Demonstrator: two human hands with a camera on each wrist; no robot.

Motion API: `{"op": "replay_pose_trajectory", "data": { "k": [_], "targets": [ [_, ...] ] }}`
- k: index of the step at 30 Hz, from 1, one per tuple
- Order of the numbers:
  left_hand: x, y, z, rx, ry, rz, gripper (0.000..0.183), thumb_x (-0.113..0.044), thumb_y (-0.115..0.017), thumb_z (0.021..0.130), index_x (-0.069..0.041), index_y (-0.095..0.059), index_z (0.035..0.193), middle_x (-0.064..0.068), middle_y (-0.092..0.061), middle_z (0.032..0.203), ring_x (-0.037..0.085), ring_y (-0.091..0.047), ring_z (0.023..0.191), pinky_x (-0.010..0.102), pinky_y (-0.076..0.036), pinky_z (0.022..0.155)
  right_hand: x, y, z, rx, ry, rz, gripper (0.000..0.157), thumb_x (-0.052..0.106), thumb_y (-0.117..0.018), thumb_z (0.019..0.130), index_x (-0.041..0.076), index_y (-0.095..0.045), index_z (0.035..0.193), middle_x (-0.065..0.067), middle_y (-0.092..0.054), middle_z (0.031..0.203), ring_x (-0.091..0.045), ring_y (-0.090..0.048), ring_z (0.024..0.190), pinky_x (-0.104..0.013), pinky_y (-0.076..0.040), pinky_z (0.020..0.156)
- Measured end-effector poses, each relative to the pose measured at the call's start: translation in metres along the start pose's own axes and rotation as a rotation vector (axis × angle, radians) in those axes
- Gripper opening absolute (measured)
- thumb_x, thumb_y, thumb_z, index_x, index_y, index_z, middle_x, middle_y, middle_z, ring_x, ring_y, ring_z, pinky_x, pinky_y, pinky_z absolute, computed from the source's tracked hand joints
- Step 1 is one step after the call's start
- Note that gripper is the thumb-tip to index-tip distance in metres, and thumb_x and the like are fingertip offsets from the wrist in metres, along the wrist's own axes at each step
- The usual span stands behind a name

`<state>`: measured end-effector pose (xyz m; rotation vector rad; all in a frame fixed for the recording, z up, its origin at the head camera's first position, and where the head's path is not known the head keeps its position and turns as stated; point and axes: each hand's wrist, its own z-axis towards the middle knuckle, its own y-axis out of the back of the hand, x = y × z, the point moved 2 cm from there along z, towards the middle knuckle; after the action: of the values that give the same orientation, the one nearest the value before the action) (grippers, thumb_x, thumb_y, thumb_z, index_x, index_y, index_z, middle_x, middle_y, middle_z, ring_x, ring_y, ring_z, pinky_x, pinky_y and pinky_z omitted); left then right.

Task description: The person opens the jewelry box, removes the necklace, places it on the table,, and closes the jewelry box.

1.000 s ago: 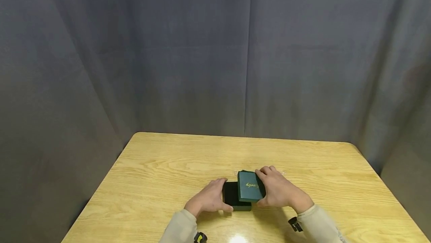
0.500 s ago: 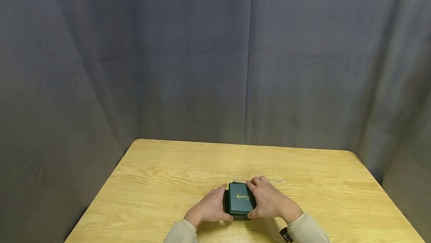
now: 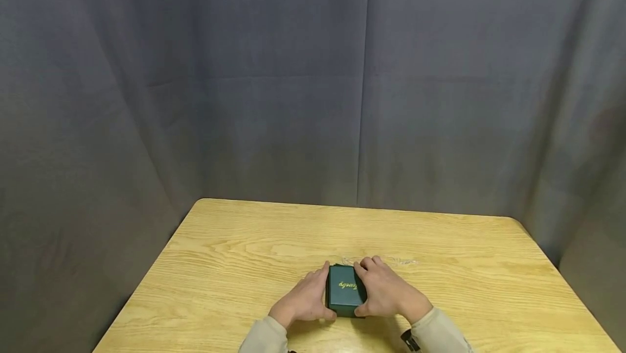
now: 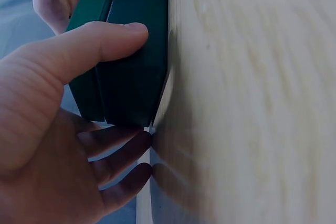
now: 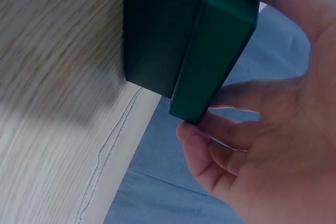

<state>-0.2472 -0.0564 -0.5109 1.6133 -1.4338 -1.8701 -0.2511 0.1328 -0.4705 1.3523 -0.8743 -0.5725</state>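
Observation:
A dark green jewelry box sits on the wooden table in front of me, its lid (image 3: 345,294) marked with gold lettering. My left hand (image 3: 304,300) holds the box's lower part (image 4: 134,85) from the left, thumb on the near side in the left wrist view. From the right, my right hand (image 3: 386,290) grips the lid between thumb and fingers. The lid rests on the lower part, and a thin seam runs between them in both wrist views. A fine silver chain (image 3: 407,262) lies on the table behind the box, partly hidden by my right hand.
The light wooden table (image 3: 235,244) has rounded far corners. Grey curtains (image 3: 283,98) hang behind it and along both sides. A black strap piece (image 3: 409,340) shows at my right cuff.
My right hand has brought the lid leftward and down over the lower part, covering the dark interior that showed before. My left hand stays at the box's left side.

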Motion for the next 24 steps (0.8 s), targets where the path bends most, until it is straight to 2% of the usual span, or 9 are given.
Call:
{"op": "replay_pose_trajectory", "data": {
  "k": [9, 14, 19, 24],
  "targets": [
    [-0.0033, 0.001, 0.0003, -0.002, 0.014, 0.01, 0.116, -0.034, -0.085, 0.068, 0.0, -0.01, 0.15, 0.014, -0.037, 0.145, 0.03, -0.039, 0.127, 0.043, -0.036, 0.1, 0.004, -0.0011, 0.0003, 0.012, -0.009, -0.026, 0.094, 0.047, -0.081, 0.066, -0.01, -0.047, 0.133, -0.014, -0.052, 0.116, -0.026, -0.045, 0.102, -0.043, -0.043, 0.086],
    [-0.003, 0.0016, 0.0005, 0.005, 0.008, -0.035, 0.118, -0.041, -0.083, 0.07, -0.005, -0.007, 0.152, 0.012, -0.036, 0.146, 0.031, -0.039, 0.126, 0.046, -0.036, 0.099, 0.0047, -0.0024, 0.0009, -0.017, 0.003, -0.05, 0.095, 0.047, -0.082, 0.064, -0.01, -0.048, 0.132, -0.014, -0.052, 0.115, -0.025, -0.045, 0.101, -0.042, -0.043, 0.087],
    [-0.0016, 0.0026, 0.0004, 0.019, 0.0, -0.09, 0.111, -0.047, -0.081, 0.07, -0.008, -0.015, 0.151, 0.008, -0.04, 0.14, 0.028, -0.041, 0.122, 0.047, -0.038, 0.096, 0.0062, -0.0047, 0.0009, -0.03, 0.03, -0.077, 0.095, 0.048, -0.082, 0.063, -0.01, -0.049, 0.131, -0.012, -0.052, 0.11, -0.024, -0.044, 0.097, -0.04, -0.044, 0.085],
    [-0.0005, 0.004, 0.0012, 0.02, -0.014, -0.075, 0.104, -0.047, -0.08, 0.07, -0.007, -0.023, 0.148, 0.006, -0.043, 0.137, 0.024, -0.043, 0.119, 0.044, -0.038, 0.095, 0.0066, -0.0058, 0.0013, -0.018, 0.035, -0.069, 0.095, 0.049, -0.082, 0.065, -0.009, -0.048, 0.131, -0.012, -0.051, 0.11, -0.024, -0.045, 0.096, -0.041, -0.044, 0.083]
  ]
}}
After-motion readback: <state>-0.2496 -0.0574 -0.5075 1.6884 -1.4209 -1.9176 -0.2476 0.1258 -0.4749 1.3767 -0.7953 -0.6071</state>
